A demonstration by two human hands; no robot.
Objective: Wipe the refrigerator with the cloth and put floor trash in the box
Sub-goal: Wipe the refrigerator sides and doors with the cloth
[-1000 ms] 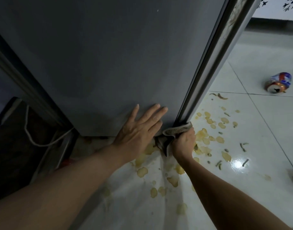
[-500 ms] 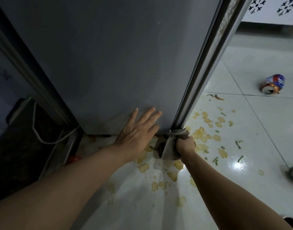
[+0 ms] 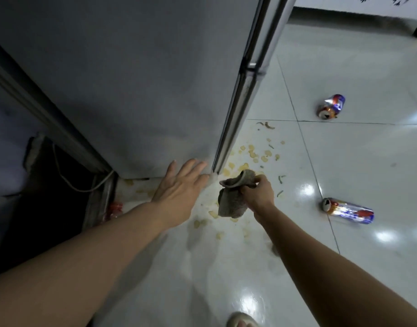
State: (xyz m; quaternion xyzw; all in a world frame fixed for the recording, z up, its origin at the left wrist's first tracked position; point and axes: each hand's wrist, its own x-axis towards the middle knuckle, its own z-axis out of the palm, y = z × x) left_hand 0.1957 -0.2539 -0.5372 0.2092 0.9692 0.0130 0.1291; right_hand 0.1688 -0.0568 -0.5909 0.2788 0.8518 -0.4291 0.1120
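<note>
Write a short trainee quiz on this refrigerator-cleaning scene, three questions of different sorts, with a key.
1. True or false: the right hand holds the cloth clear of the refrigerator.
2. Multiple choice: how many drink cans lie on the floor? A) one B) two C) four
3. Fill in: the left hand is open, its fingers spread near the refrigerator's bottom ____.

Key
1. True; the cloth hangs from the grip over the floor.
2. B; a crushed can farther off and a long can nearer the right arm.
3. corner
</note>
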